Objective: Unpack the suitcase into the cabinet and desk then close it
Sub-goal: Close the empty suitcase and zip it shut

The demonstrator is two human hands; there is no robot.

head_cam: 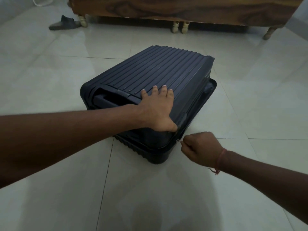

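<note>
A dark blue ribbed hard-shell suitcase lies flat on the tiled floor with its lid down. The lid sits slightly askew over the lower shell along the right side. My left hand presses flat on the lid near its front right corner, fingers spread, thumb over the edge. My right hand pinches the small zipper pull at the suitcase's front right corner. A red thread is tied round that wrist.
A wooden piece of furniture on short pale legs stands at the back. A dark slipper lies on the floor at the back left. Pale glossy tiles surround the suitcase.
</note>
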